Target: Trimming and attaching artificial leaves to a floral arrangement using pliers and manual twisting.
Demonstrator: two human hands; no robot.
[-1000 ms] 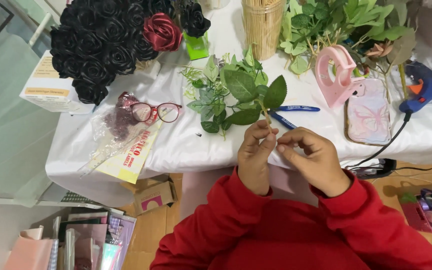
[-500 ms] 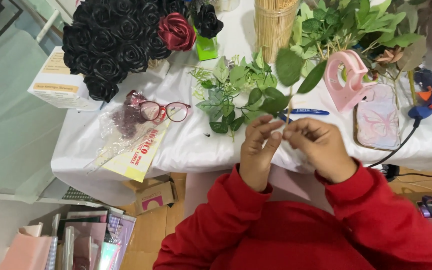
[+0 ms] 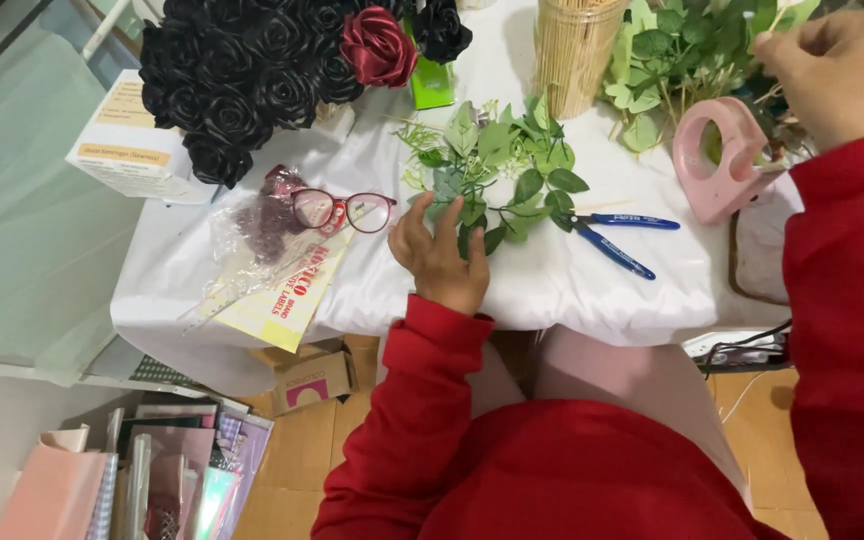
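Observation:
My left hand [image 3: 440, 250] lies flat on the white tablecloth [image 3: 552, 290], fingers spread, fingertips touching a loose pile of green leaf sprigs [image 3: 497, 165]. It holds nothing. My right hand [image 3: 837, 65] is raised at the far right, with its fingers curled against a bunch of green foliage [image 3: 677, 50] at the back. Whether it grips a stem there is hidden. Blue-handled pliers [image 3: 617, 235] lie just right of the leaf pile, between my hands.
A bouquet of black roses [image 3: 242, 80] with one red rose [image 3: 380, 45] stands back left. Also on the table are glasses [image 3: 342, 210], a plastic packet [image 3: 272, 280], a stick holder [image 3: 572, 50], a pink tape dispenser [image 3: 722, 165] and a white box [image 3: 132, 150]. Below are a cardboard box [image 3: 312, 375] and bags [image 3: 132, 480].
My hands have come apart. The right hand rose to the back-right foliage, and the left dropped flat onto the leaf pile. The leafy stem both hands held is gone from between them.

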